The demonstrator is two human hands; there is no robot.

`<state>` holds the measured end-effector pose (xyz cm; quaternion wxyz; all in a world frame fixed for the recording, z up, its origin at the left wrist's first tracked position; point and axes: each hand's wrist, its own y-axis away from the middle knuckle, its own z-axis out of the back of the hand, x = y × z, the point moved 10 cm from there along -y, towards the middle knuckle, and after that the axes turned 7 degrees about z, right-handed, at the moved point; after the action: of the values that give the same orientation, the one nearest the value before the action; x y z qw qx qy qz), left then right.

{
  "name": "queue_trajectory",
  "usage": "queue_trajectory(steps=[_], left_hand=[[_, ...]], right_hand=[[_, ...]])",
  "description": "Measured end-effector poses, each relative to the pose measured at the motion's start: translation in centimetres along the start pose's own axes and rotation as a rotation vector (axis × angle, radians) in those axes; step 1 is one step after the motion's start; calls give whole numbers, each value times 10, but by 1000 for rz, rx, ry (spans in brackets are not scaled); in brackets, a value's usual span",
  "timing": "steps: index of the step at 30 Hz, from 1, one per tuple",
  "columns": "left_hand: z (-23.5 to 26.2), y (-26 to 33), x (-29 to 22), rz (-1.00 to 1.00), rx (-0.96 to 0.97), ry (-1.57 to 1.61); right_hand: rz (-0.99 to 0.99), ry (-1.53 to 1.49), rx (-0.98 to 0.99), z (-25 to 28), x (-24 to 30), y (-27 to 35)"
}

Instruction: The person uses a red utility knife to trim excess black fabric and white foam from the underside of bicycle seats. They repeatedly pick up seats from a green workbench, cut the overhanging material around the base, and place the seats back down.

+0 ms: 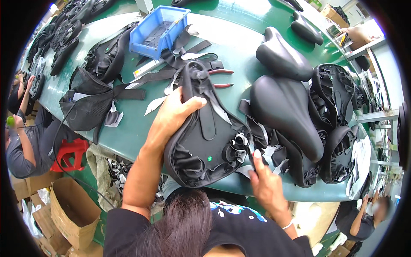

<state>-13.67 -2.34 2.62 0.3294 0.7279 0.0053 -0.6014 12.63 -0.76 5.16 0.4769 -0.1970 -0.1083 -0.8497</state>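
Observation:
A black bicycle saddle [200,150] is turned underside up in front of me, its narrow nose pointing away. My left hand [173,107] grips it near the nose, thumb lying over the underside. Gathered black and grey cover fabric [236,150] bunches along the inner rim. My right hand [266,184] is closed on a slim metal tool [251,147] at the saddle's right edge, its tip against the loose fabric; its exact kind is hard to make out. Red-handled pliers [221,78] lie behind the saddle's nose, partly hidden.
Finished-looking saddles [282,107] and upturned ones [336,150] crowd the green table's right side. Fabric strips [150,78], a blue bin [160,32] and a black mesh bag [87,100] lie left and behind. A red stool [70,155] and cardboard box [77,210] stand on the floor; other people work nearby.

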Motion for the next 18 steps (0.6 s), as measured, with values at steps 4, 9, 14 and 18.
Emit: queue_trajectory(steps=[4,9,14,18], left_hand=[[20,32,19,-48,-150,118],[26,48,26,-54,-166,266],[49,63,35,-200,-390,307],[33,95,-23,-627,-784,-908]], right_hand=[[-138,-308,-58,-1,7,36],[4,-489,-497,54,-1,-20],[78,-450,-480,61,-7,-93],[-203,-689,-479,72,-42,-83]])
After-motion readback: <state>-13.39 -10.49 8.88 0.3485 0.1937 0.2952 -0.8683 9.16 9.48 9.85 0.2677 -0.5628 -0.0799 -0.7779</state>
